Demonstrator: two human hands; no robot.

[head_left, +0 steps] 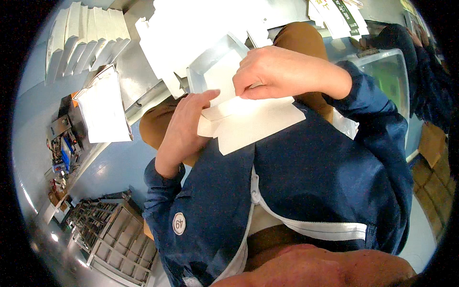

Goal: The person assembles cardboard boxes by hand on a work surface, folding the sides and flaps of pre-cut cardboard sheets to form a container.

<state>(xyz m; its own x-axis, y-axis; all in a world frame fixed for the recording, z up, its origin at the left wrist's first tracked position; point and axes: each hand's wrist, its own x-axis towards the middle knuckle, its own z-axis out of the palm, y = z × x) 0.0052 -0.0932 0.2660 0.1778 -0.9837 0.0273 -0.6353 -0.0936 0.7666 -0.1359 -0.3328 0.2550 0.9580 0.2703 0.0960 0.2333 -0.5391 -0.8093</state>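
A white cardboard carton, partly folded, lies over my lap with its wide flap toward me. Its hollow end, with greyish inner walls, faces away from me. My left hand grips the carton's left side, thumb laid over the top near the fold. With curled fingers, my right hand pinches the carton at the fold line from above; its fingertips are partly hidden. Just past my hands, a heap of flat white cardboard pieces covers the metal worktable, overexposed in places.
Folded white cartons stand in a row at the far left, near a sheaf of white paper. Printed cards lie at the far right. A clear plastic bin is by my right arm, with another person beyond it.
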